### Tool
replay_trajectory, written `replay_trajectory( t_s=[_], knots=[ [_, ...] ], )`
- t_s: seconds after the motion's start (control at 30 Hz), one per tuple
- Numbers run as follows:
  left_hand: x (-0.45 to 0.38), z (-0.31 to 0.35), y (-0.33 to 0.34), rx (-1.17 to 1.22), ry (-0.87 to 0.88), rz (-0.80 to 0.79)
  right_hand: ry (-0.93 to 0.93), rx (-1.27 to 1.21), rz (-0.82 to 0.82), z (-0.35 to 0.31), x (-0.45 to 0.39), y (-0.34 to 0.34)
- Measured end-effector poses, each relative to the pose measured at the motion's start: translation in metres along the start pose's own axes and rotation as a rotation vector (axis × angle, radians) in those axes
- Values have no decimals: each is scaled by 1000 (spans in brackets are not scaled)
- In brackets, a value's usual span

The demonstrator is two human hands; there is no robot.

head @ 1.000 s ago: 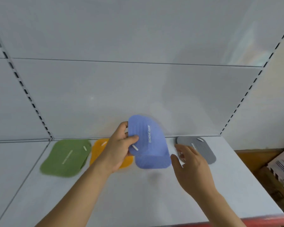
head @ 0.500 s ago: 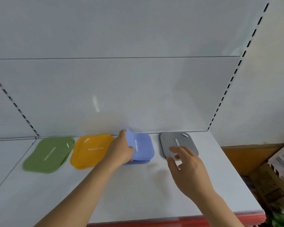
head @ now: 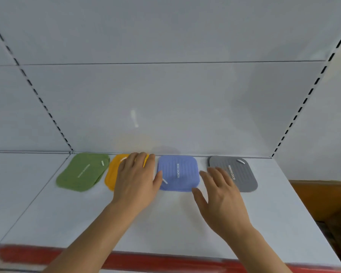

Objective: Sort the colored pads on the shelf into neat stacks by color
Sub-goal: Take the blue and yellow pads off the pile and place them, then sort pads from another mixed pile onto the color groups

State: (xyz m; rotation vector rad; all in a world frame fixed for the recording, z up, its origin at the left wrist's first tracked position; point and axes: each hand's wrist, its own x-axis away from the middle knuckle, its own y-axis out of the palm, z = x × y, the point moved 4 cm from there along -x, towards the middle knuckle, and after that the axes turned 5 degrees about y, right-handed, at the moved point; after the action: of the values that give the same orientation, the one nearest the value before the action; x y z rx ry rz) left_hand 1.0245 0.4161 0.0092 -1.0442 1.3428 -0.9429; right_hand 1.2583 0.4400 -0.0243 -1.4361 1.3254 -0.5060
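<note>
Left hand (head: 135, 180) lies flat with the fingers spread, palm down, over the right part of the orange pad (head: 111, 174), and its thumb reaches to the left edge of the blue pad (head: 178, 173). Right hand (head: 220, 191) is open too, the fingers loosely apart, holding nothing; it hovers just beside the right edge of the blue pad, and its fingertips come over the near left corner of the grey pad (head: 233, 173). I cannot tell if this hand touches the shelf (head: 165, 223).

Blue pad sits between the two hands, close to the back wall (head: 165, 105). At its lower edge a second blue layer seems to show, so it looks like a small stack. I think the step in hand is to square this stack. To do it well, both hands should press softly from the two sides and from the front until the edges agree, without pushing the stack into its neighbours.

Beyond the left hand, further left, lies the green pad (head: 83, 172); it looks a little crooked, maybe also two layers, and may need the same care. Four colours stand in one row, each apart from the next, so the sorting seems nearly finished.

Little stands in the way. Only the gaps between the pads are narrow, so a wide sweep of a hand could shift the orange or grey one. A red strip (head: 126, 259) marks the front edge of the shelf, near the forearms.
</note>
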Motion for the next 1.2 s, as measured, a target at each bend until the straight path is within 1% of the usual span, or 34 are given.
replay_trajectory(
  t_s=[0.07,0.17,0.37,0.6,0.73,0.83,0.97,1.03,1.2],
  knots=[
    [14,-14,-3,3,3,28,-11,-6,-12,-15,2,6],
    [40,-40,-9,7,-41,37,-68,-3,-33,-45,4,16],
    [115,-106,-36,22,-138,96,-218,20,-92,-143,18,37],
    [238,-226,-69,34,-283,130,-370,-18,-112,-302,67,73],
    [310,-301,-84,18,-397,86,-466,-54,-149,-399,98,102],
    [355,-355,-96,-6,-462,108,-560,-86,-197,-469,116,122],
    [398,-432,-105,24,-571,94,-673,-106,-241,-559,114,152],
    [416,-470,-101,-3,-622,83,-725,-109,-239,-601,110,171],
    [442,-573,-93,-46,-723,23,-798,-158,-249,-706,89,230]
  ],
)
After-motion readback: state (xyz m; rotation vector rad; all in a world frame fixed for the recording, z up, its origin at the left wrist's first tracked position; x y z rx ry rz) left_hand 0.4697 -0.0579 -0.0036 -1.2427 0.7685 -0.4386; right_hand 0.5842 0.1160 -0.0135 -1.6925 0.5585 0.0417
